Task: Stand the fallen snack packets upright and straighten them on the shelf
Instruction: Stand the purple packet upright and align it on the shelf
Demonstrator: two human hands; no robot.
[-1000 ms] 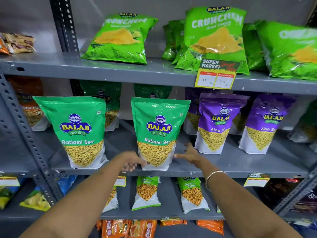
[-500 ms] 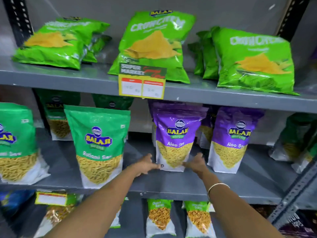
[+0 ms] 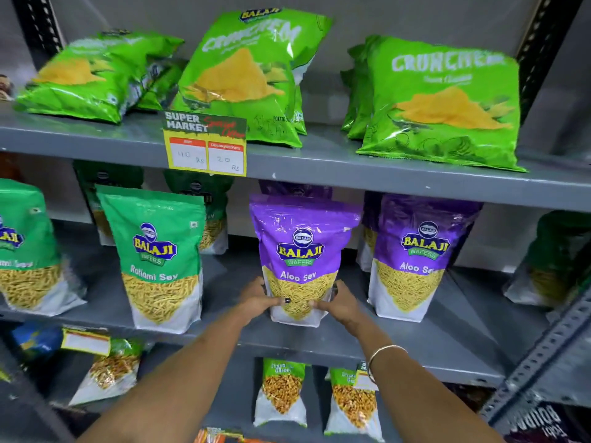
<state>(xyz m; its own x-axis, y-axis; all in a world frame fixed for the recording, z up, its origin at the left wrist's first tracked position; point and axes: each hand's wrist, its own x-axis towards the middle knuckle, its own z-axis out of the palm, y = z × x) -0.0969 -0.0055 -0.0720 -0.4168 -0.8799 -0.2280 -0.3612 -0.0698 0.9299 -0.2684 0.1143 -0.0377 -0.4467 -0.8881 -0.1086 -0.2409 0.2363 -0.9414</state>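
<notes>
The grey metal shelving point(image 3: 351, 174) is filling the frame in 3 tiers, and the middle shelf point(image 3: 415, 340) is carrying the Balaji pouches that matter here. Across the top tier, green Crunchem chip bags point(image 3: 447, 100) are leaning back rather than standing, and a yellow Super Market price tag point(image 3: 206, 143) is hanging off the shelf lip at upper centre.

On the middle tier, a green Ratlami Sev pouch point(image 3: 158, 260) is standing left of centre and a 2nd purple Aloo Sev pouch point(image 3: 415, 257) is standing right of centre. Between them, at frame centre, the purple Aloo Sev pouch point(image 3: 302, 254) being handled is sitting on its base near the front edge, its long axis running nearly vertical with the top tipping slightly toward the frame's right.

Both hands are closing on that pouch's lower corners from opposite sides: the left hand point(image 3: 260, 300) is pressing the left flank, the right hand point(image 3: 339, 303) the right, thumbs lying across the clear window. The pouch is lying straight ahead of the person and between the 2 hands, so neither hand looks nearer; both are already touching it.

Judging from this, the coming move is probably a small twist or nudge at the base to square the pouch with its neighbours, steered by both hands equally.
</notes>
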